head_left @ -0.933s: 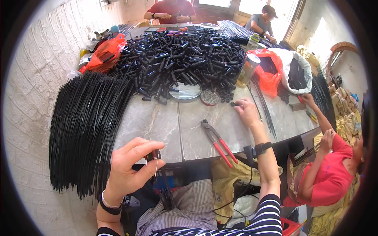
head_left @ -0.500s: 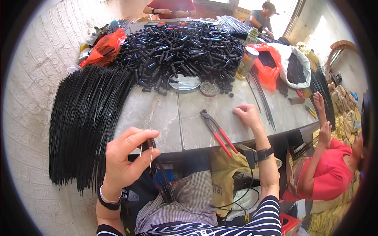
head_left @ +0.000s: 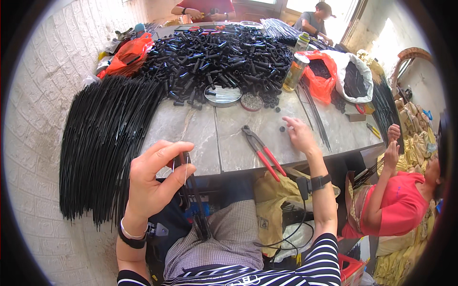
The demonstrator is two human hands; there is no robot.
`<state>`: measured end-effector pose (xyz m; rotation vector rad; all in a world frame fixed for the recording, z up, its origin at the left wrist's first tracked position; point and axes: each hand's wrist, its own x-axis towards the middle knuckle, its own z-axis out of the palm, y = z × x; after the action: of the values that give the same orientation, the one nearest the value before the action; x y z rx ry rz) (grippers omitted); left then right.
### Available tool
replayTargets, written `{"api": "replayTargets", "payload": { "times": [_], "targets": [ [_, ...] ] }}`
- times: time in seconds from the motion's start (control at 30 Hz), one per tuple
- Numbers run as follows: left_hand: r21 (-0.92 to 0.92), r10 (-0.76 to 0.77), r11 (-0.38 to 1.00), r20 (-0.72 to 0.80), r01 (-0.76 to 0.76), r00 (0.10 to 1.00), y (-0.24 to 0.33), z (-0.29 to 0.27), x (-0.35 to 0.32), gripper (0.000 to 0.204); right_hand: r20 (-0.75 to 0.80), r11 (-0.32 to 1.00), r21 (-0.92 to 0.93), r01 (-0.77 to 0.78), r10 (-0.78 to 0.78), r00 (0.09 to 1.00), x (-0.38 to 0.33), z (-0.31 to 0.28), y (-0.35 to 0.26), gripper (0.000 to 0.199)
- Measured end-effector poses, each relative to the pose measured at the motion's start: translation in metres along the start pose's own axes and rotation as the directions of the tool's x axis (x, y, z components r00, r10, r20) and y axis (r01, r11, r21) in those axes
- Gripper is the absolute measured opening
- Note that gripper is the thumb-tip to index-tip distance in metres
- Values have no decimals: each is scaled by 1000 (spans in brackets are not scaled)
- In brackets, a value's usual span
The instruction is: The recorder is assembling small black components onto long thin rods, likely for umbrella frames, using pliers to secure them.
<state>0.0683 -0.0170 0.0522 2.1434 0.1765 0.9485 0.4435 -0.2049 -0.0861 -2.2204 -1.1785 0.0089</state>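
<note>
Big heap of short black plastic tubes (head_left: 224, 52) at twelve o'clock on the grey stone table (head_left: 200, 138). Wide fan of long thin black rods (head_left: 105, 143) at nine o'clock, hanging over the table edge. Crumpled orange plastic bag (head_left: 128, 55) at eleven o'clock. Round shiny metal lid (head_left: 223, 94) just below the heap, small round tin (head_left: 251, 101) beside it. Tall yellow bottle (head_left: 295, 71) at one o'clock, near a white sack (head_left: 355, 71) full of black parts. Seated person in a red shirt (head_left: 398, 205) at four o'clock.
</note>
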Motion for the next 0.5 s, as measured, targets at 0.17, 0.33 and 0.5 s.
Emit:
{"api": "replayTargets", "payload": {
  "times": [0.17,0.33,0.5],
  "targets": [
    [-19,15,1000,-15,-15,1000,0,0,-2,33,141,988,-149,42,-21,990,4,0,-5,32],
    [-37,3,999,-20,-3,1000,2,-2,-4,32,84,988,-124,-90,101,991,-1,-3,-12,22],
    [-47,-25,999,31,26,999,4,-7,-6,35,-61,999,-31,-6,4,998,-5,-3,8,22]
  ]
}}
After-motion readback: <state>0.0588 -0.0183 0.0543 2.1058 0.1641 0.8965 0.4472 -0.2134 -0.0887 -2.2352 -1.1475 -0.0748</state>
